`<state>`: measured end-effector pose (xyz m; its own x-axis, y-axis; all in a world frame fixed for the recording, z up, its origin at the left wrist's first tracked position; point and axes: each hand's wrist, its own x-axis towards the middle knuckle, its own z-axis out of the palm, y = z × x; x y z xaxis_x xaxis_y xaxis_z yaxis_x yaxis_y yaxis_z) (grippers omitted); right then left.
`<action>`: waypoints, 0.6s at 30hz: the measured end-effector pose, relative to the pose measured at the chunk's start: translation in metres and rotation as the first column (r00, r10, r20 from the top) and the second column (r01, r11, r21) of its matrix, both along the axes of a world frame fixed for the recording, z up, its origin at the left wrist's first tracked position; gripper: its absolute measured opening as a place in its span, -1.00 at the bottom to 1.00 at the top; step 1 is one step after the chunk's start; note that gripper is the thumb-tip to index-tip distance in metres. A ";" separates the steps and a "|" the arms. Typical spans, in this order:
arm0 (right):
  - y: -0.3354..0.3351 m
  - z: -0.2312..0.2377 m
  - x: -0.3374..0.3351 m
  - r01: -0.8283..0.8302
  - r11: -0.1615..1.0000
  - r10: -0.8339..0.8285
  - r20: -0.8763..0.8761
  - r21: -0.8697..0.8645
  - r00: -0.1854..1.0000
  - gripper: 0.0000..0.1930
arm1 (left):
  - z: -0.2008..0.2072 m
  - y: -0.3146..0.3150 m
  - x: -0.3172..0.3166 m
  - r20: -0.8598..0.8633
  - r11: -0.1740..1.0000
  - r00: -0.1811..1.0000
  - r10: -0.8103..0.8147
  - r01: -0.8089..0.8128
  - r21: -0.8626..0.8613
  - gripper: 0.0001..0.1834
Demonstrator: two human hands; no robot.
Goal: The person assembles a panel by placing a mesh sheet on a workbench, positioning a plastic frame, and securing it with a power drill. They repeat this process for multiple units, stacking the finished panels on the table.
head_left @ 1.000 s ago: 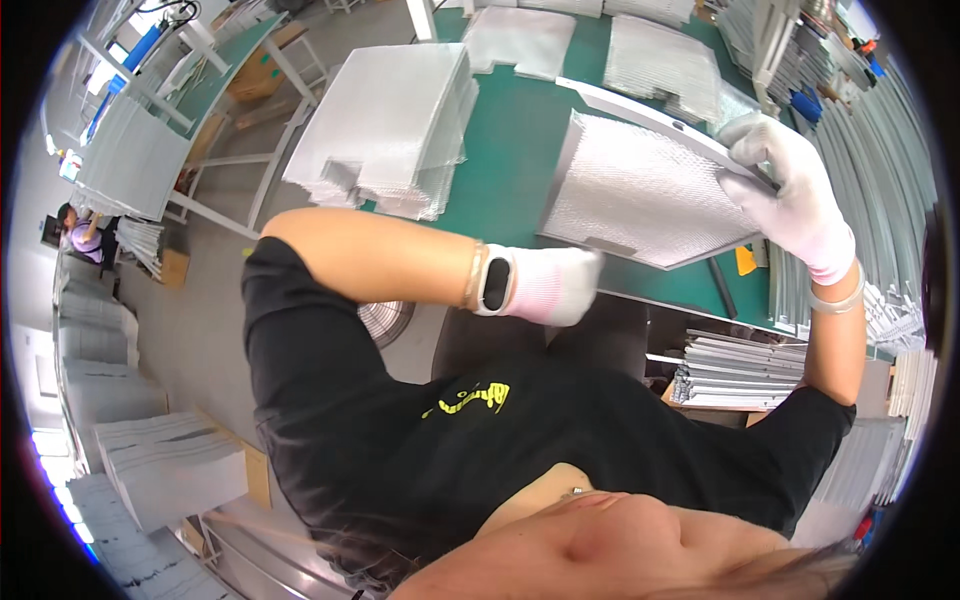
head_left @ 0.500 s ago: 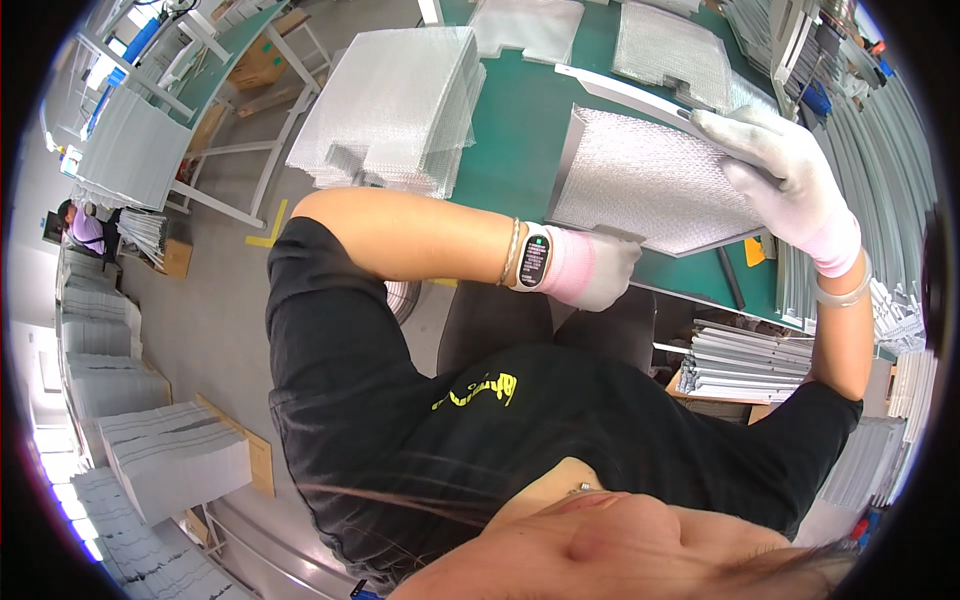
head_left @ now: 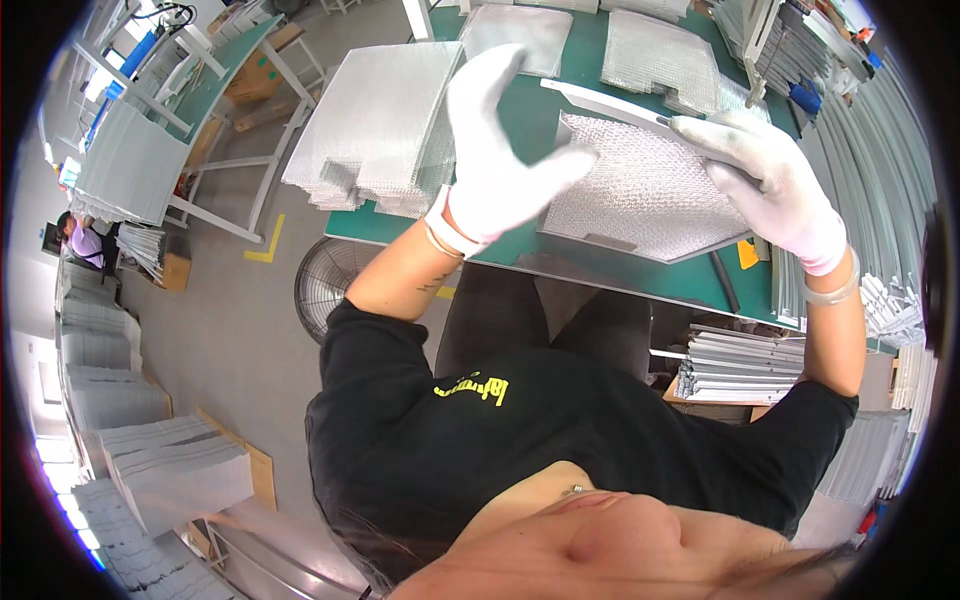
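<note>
A silvery mesh panel (head_left: 640, 190) lies on the green table in front of me, with metal edging along its left and near sides. My right hand (head_left: 765, 180), in a white glove, is at the panel's far right corner. Its fingers are closed on the end of a pale metal strip (head_left: 605, 102) that slants along the panel's far side; the gripped end is hidden. My left hand (head_left: 505, 150), also gloved, is raised left of the panel. Thumb and fingers are spread wide, and nothing is in them.
Tall stacks of mesh sheets (head_left: 385, 120) stand at the table's left, with more sheets (head_left: 660, 60) at the back. A black bar (head_left: 724, 282) and a yellow piece (head_left: 748, 254) lie near the right edge. Long metal strips (head_left: 870, 180) line the right side. A floor fan (head_left: 330, 285) is lower left.
My left hand has left the panel's near edge, swung up and left, and opened from a closed shape. The right hand and metal strip have shifted slightly left and nearer.
</note>
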<state>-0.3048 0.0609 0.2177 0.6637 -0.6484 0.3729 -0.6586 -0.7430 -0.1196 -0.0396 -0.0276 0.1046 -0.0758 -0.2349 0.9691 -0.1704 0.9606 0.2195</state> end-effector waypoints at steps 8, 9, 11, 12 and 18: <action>0.004 -0.006 -0.003 0.059 0.998 -0.059 -0.004 0.015 0.998 -0.50 | -0.012 -0.002 -0.028 -0.349 0.861 0.900 -0.261 0.381 0.338 -0.31; 0.005 -0.005 -0.005 0.072 0.997 -0.072 -0.002 0.040 0.997 -0.50 | -0.014 -0.004 -0.029 -0.325 0.889 0.918 -0.228 0.332 0.315 -0.34; 0.004 -0.004 -0.006 0.088 0.994 -0.088 -0.003 0.062 0.996 -0.50 | -0.019 -0.009 -0.031 -0.282 0.936 0.946 -0.156 0.233 0.263 -0.39; 0.004 -0.003 -0.006 0.091 0.994 -0.091 -0.005 0.058 0.996 -0.50 | -0.019 -0.008 -0.035 -0.322 0.942 0.940 -0.111 0.203 0.267 -0.45; -0.003 -0.005 -0.005 0.130 0.991 -0.129 -0.035 0.016 0.991 -0.51 | -0.018 0.006 -0.054 -0.371 0.940 0.926 0.069 0.064 0.335 -0.60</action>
